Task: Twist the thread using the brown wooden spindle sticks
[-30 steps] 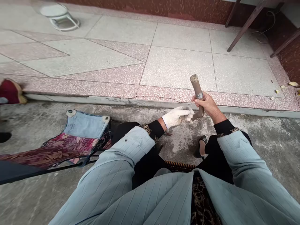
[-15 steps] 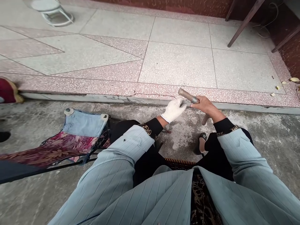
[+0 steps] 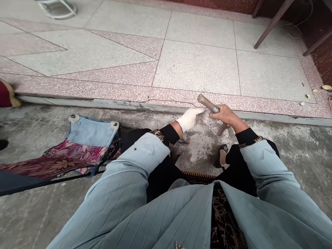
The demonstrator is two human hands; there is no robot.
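Note:
My right hand (image 3: 225,114) is closed round a brown wooden stick (image 3: 205,101) with grey wire or cord wound about it near my fingers. One end of the stick points up and left; another wooden piece (image 3: 223,129) shows below the hand, and my grip hides how they join. Beside the wound part is my left hand (image 3: 190,118) in a white knitted glove. Its fingers are apart and loosely bent, palm toward the right hand. Whether a thin strand runs between the hands I cannot tell.
A low step edge (image 3: 124,105) with speckled tiles runs in front of me. A folding chair (image 3: 90,133) with denim and floral cloth stands at my left. A white stool (image 3: 59,10) and wooden legs (image 3: 272,26) are farther back. Another person's red shoe (image 3: 5,95) is far left.
My gloved left hand has turned and its fingers have loosened from a closer curl. The wooden stick has shifted slightly in my right hand, its lower piece swinging left. The view has tilted a little.

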